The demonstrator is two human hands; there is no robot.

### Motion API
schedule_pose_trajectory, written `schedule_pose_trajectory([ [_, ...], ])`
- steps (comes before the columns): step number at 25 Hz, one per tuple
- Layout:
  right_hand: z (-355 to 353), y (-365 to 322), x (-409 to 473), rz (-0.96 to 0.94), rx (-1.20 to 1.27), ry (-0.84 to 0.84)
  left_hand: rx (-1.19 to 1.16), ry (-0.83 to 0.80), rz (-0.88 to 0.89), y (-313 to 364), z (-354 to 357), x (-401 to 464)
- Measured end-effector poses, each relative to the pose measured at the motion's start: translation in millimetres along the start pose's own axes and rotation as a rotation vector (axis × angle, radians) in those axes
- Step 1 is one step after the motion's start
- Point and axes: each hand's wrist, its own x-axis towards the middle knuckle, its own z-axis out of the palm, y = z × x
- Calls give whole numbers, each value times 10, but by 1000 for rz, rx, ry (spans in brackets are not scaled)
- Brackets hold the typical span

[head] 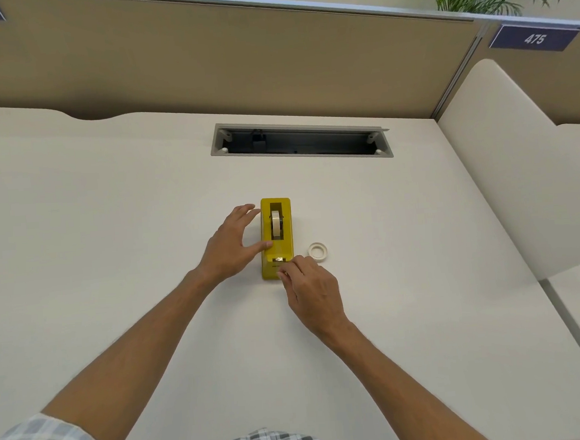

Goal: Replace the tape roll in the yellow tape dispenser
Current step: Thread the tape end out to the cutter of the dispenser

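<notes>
Looking down from the head camera, we see the yellow plastic tape dispenser (pixel 277 238) standing on the white tabletop (pixel 111 232), a tape roll (pixel 276 225) inside. Our left hand (pixel 230 246) touches its side, fingers spread. Our right hand (pixel 312 290) pinches at its near end. A small white tape ring (pixel 317 252) lies just beside.

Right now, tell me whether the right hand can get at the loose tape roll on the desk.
Probably yes. The loose tape roll lies flat just beyond the right hand, beside the yellow dispenser, with nothing between them, though that hand's fingers are busy at the dispenser's front end.
</notes>
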Motion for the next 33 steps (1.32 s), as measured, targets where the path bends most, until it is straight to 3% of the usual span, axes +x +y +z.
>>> schedule_pose_trajectory([
  [8, 134, 62, 5, -25, -55, 52, -50, 284, 130, 32, 95, -359],
  [12, 192, 77, -7, -30, -42, 97, 13, 255, 220, 101, 224, -551],
  [26, 247, 118, -133, -16, -10, 131, 60, 216, 176, 125, 328, -589],
  [30, 171, 180, -75, 109, 110, 223, 126, 214, 222, 131, 319, -584],
  [33, 113, 266, 36, 98, 120, 128, 163, 219, 252, 135, 302, -586],
])
